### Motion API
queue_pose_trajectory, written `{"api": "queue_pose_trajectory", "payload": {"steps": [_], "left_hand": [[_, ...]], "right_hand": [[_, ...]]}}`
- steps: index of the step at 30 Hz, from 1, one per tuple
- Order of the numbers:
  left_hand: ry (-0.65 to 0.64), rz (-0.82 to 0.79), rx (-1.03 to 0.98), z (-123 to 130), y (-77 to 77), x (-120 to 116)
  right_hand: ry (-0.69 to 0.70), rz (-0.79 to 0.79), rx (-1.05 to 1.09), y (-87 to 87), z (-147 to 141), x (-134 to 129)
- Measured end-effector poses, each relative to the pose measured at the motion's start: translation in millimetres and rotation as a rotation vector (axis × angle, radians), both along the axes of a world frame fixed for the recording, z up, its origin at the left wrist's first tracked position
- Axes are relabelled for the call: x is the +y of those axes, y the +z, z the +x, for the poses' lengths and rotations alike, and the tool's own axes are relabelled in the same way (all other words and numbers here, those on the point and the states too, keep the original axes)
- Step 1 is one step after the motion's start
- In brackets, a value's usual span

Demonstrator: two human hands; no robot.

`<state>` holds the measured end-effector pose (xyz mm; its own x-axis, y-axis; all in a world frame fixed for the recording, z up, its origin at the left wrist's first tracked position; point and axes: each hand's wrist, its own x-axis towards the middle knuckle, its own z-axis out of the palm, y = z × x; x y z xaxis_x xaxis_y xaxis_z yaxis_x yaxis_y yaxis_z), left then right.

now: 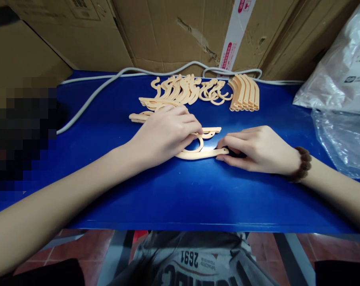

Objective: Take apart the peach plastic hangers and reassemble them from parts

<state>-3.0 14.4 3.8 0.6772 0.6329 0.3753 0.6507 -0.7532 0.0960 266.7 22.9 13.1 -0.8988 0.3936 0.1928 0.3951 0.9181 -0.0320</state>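
Observation:
On the blue table lies a peach-coloured plastic hanger arm (202, 154), long and slightly curved, with a small hole at its right end. My right hand (254, 149) pinches that end between thumb and fingers. My left hand (168, 133) curls over a ring-shaped hanger hook (201, 143) just above the arm, its fingers closed and partly hiding both pieces. Just beyond it a shorter peach piece (212, 131) shows. More hanger pieces (138, 117) stick out behind my left hand, partly covered by it.
Along the table's back sit a row of S-shaped hanger pieces (180, 88), a pile of loose hooks (215, 91) and a stack of curved arms (244, 93). A white cable (120, 73) runs behind them. Cardboard boxes (174, 35) stand behind, and clear plastic bags (331, 79) lie at right.

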Motion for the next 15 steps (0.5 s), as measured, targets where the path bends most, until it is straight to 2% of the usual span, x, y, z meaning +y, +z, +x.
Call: {"api": "queue_pose_trajectory", "payload": {"steps": [2,3,5,7,8,10,11,15], "left_hand": [[0.069,-0.091,-0.093,-0.3,11.8,1.3],[0.146,-0.127,-0.140,-2.0,19.1,4.6],[0.378,-0.158,-0.218,-9.3,33.3,18.4],[0.593,-0.166,-0.148,-21.3,43.2,41.5],[0.659,-0.169,-0.084,-28.2,45.6,55.4],[0.821,-0.186,-0.020,-41.8,44.9,84.3],[0.913,-0.243,-0.004,-47.9,42.5,97.8],[0.907,-0.460,0.064,-65.7,27.0,137.6]], "right_hand": [[-0.003,-0.003,0.001,0.8,0.3,-0.2],[-0.005,-0.006,-0.003,1.2,0.5,-0.3],[-0.011,-0.006,-0.021,2.0,0.9,-0.6],[-0.014,0.010,-0.039,2.5,1.0,-0.8],[-0.010,0.023,-0.040,2.7,1.0,-0.9],[-0.006,0.050,-0.036,3.0,0.9,-1.1],[-0.005,0.060,-0.034,3.2,0.9,-1.2],[-0.009,0.094,-0.041,4.3,1.4,-1.5]]}}
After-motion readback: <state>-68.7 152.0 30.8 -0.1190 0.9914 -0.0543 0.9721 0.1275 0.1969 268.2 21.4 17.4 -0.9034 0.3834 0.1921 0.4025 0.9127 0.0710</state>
